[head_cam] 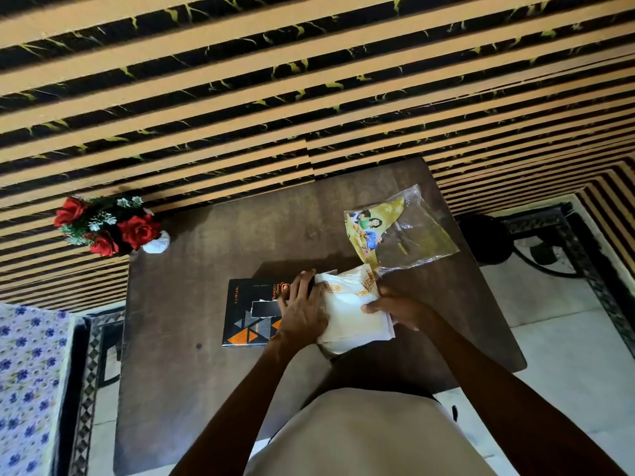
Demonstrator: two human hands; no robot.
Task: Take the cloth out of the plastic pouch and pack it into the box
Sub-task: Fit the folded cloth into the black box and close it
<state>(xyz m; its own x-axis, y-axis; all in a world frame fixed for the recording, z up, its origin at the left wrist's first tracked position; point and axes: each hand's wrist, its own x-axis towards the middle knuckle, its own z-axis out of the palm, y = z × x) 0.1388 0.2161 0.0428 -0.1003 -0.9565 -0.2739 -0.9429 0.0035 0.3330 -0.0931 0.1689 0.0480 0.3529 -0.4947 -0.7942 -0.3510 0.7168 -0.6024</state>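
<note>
A folded white cloth (350, 304) with orange trim lies over the open box at the middle of the brown table (213, 389). The box's black lid (249, 312), printed with orange and grey triangles, lies flat to the left. My left hand (302, 304) presses flat on the cloth's left side, over the lid's edge. My right hand (398, 309) grips the cloth's right edge with the thumb on top. The box body is hidden beneath the cloth. The clear plastic pouch (409, 231), with a yellow printed card inside, rests behind the cloth to the right.
A white vase of red artificial roses (113, 228) stands at the table's back left corner. A striped black-and-tan wall rises behind the table. A blue floral bedsheet (31, 379) lies at the left. A dark stool (484, 238) stands right of the table.
</note>
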